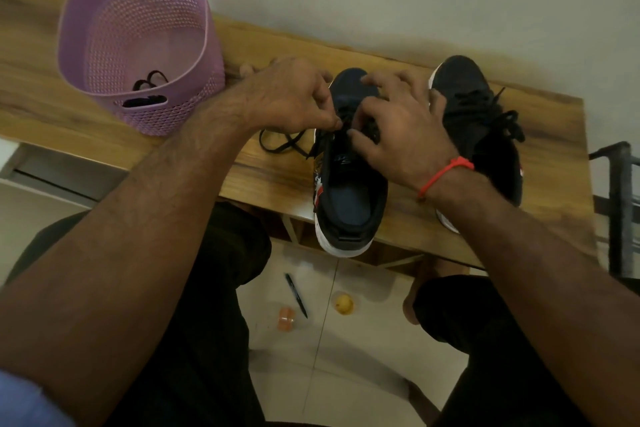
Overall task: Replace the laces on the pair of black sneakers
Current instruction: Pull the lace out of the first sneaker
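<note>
Two black sneakers stand on a wooden table (270, 180). The near sneaker (349, 198) has its heel over the front edge. My left hand (294, 94) pinches a black lace (284, 142) at the sneaker's eyelets, and the lace's loose end lies on the table to the left. My right hand (398, 128) pinches the lace over the tongue, with a red thread round the wrist. The far sneaker (481, 121) stands to the right, laced, partly hidden by my right forearm.
A purple perforated basket (104, 55) stands at the table's left with a black lace (149, 83) inside. On the floor below lie a pen (296, 295), an orange cap (286, 319) and a yellow object (343, 302). A dark metal frame (620, 204) stands at the right.
</note>
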A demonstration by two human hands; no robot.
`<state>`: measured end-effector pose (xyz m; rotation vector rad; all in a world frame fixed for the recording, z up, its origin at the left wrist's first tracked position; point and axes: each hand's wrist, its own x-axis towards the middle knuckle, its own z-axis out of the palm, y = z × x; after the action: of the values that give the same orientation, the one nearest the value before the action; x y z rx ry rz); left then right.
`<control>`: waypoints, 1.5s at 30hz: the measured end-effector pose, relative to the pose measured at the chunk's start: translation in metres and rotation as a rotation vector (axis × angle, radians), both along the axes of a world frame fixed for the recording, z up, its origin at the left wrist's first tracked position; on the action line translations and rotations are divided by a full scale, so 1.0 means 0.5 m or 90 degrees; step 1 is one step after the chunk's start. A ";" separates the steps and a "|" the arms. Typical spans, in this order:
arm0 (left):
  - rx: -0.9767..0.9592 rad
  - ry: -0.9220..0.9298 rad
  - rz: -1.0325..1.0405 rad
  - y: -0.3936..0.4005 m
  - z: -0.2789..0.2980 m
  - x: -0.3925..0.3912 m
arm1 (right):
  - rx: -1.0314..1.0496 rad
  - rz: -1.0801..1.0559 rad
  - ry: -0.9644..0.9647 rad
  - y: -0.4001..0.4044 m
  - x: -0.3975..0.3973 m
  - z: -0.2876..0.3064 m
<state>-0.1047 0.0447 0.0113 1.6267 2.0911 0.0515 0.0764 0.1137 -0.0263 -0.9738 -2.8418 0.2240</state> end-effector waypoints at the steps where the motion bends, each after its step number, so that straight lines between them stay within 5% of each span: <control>1: 0.001 -0.001 0.000 0.000 -0.001 -0.001 | 0.004 -0.022 0.041 0.005 0.002 0.003; 5: 0.009 0.003 0.009 0.000 0.006 0.007 | -0.055 -0.098 0.165 0.043 0.019 0.031; 10: 0.011 0.004 0.007 -0.001 0.005 0.007 | -0.059 -0.014 -0.015 0.004 0.005 0.010; 18: 0.015 0.003 0.006 0.003 -0.001 0.002 | 0.033 -0.021 -0.060 -0.030 0.001 -0.027; 22: 0.020 -0.011 0.006 0.002 -0.007 -0.005 | 0.032 -0.021 0.058 -0.016 -0.002 -0.021; 27: 0.021 -0.036 0.020 0.001 -0.008 -0.006 | -0.111 -0.262 0.458 0.082 0.028 0.036; 31: 0.024 -0.029 0.029 0.003 -0.008 -0.002 | -0.100 -0.349 0.267 0.119 0.069 0.056; 39: 0.038 -0.025 0.071 0.005 -0.020 0.010 | -0.107 -0.101 -0.057 0.023 0.020 0.049; 45: 0.035 -0.007 0.047 0.009 -0.028 0.025 | -0.135 -0.126 -0.102 0.037 0.032 0.072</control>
<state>-0.0920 0.0492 -0.0025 1.5759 2.1582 0.1439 0.0924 0.1322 0.0096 -1.3656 -2.8791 0.4523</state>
